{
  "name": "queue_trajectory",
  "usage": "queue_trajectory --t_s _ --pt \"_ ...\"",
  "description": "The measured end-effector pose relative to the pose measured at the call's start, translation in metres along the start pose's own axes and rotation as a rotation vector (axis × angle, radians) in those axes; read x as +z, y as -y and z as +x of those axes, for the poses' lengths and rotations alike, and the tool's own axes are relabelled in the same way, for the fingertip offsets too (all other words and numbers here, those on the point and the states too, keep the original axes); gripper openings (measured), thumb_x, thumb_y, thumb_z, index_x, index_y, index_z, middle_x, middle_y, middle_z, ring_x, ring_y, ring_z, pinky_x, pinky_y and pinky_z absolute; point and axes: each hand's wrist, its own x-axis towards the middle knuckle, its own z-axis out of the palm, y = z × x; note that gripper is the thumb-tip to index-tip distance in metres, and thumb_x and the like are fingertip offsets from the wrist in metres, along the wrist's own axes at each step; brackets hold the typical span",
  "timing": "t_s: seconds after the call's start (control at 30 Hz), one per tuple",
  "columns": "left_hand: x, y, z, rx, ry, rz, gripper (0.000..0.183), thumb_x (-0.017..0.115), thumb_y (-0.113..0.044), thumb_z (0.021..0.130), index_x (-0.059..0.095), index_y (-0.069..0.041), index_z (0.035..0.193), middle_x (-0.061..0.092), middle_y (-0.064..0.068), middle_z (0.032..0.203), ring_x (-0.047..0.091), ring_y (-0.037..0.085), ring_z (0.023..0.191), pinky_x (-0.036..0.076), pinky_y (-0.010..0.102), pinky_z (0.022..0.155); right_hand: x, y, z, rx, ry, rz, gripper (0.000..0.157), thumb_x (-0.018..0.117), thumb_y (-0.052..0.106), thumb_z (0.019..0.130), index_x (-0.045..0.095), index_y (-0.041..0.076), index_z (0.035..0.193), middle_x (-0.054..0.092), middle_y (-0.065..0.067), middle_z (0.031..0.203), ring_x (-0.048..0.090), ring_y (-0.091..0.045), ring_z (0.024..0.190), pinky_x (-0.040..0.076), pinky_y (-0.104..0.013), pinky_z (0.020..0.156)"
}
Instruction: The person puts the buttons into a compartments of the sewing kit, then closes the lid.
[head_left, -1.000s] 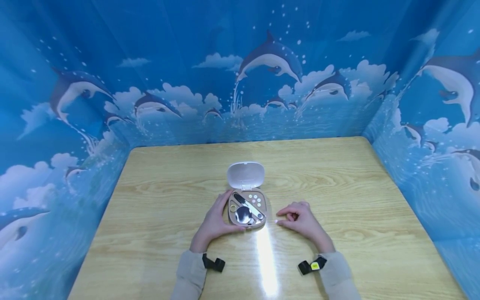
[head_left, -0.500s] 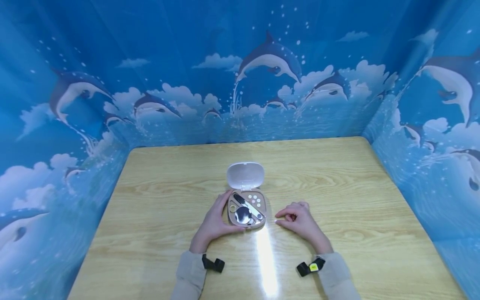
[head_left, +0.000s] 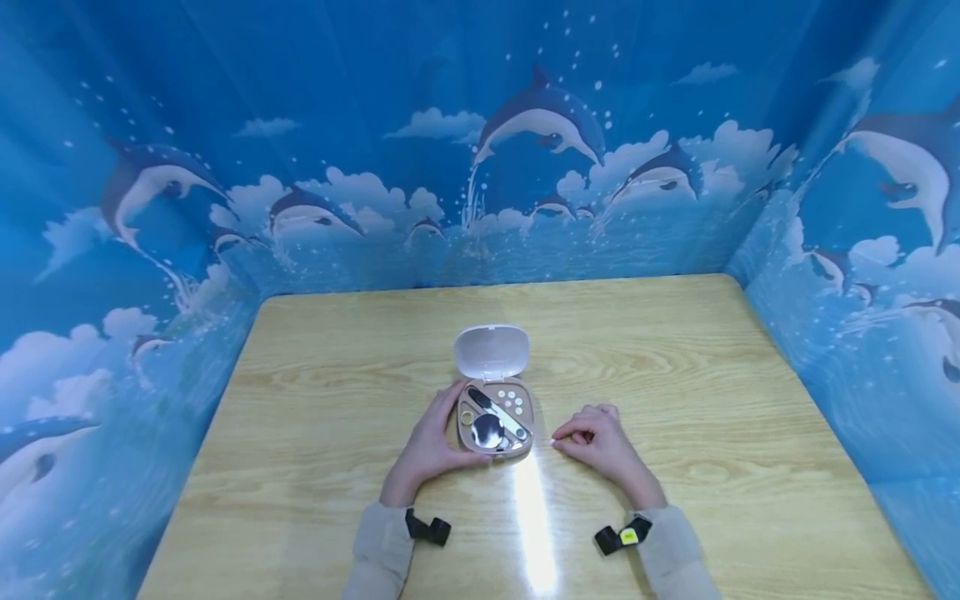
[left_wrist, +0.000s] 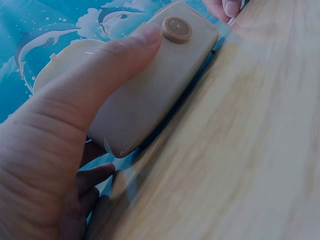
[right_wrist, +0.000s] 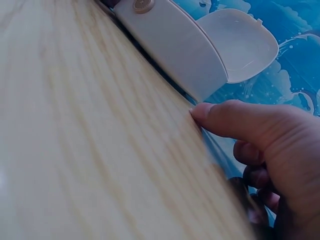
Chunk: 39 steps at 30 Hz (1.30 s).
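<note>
A small beige sewing box (head_left: 463, 443) stands on the table with its translucent white lid (head_left: 491, 352) raised at the back. My left hand (head_left: 432, 444) grips its left side, the thumb lying along the front by a round tan catch (left_wrist: 177, 30). Inside are several white buttons (head_left: 518, 402), a long white tool with a dark end (head_left: 478, 399), a shiny dark disc (head_left: 487, 431) and a small yellowish ring (head_left: 467, 417). To the right of the box, my right hand (head_left: 602, 439) pinches a tiny white piece (head_left: 553, 442) between thumb and forefinger; its kind is too small to tell.
The wood-grain table (head_left: 337, 358) extends around the box, with a bright light reflection in front of it. A blue dolphin-print curtain (head_left: 375, 125) hangs behind the table and along both sides. Black wrist cameras (head_left: 427, 528) sit at both sleeves.
My right thumb and forefinger have drawn closer together on the tiny white piece. The left hand and the box have stayed in place.
</note>
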Motion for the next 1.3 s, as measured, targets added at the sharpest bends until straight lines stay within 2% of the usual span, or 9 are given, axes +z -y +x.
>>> queue_trajectory --t_s 0.23,0.67,1.17,1.3 --pt "0.0015 -0.0001 0.0023 0.037 -0.006 0.0 0.128 0.095 -0.054 0.05 0.025 -0.038 0.156 0.032 0.001 0.159 0.026 0.031 0.146 0.017 0.056 0.119 -0.0026 -0.0002 -0.0002 0.017 -0.01 0.007 0.017 0.087 0.015 0.073 0.078 0.026 0.083 0.048 0.021 0.063 0.043 -0.001 0.062 0.025 -0.031 0.08" --pt "0.0022 -0.0008 0.0031 0.02 -0.008 -0.003 0.128 0.095 -0.054 0.05 0.025 -0.039 0.156 0.031 0.004 0.16 0.023 0.034 0.147 0.018 0.061 0.117 -0.0032 -0.0001 0.0002 0.012 -0.009 -0.009 0.019 0.087 0.015 0.072 0.077 0.026 0.084 0.047 0.022 0.064 0.043 0.0 0.062 0.027 -0.032 0.081" --pt "0.0022 -0.0006 0.0015 -0.002 -0.001 -0.012 0.128 0.095 -0.054 0.05 0.023 -0.043 0.155 0.03 0.001 0.161 0.022 0.03 0.148 0.017 0.056 0.118 -0.001 -0.0011 -0.0001 -0.045 -0.035 -0.033 0.018 0.087 0.013 0.073 0.077 0.023 0.084 0.045 0.023 0.062 0.042 0.002 0.061 0.029 -0.032 0.082" --pt "0.0016 -0.0008 0.0017 -0.009 -0.002 -0.002 0.128 0.095 -0.054 0.049 0.023 -0.045 0.155 0.03 -0.002 0.16 0.023 0.027 0.148 0.016 0.052 0.12 -0.0002 -0.0012 0.0004 -0.054 -0.043 -0.044 0.017 0.086 0.013 0.073 0.077 0.022 0.083 0.044 0.023 0.062 0.041 0.002 0.06 0.03 -0.032 0.081"
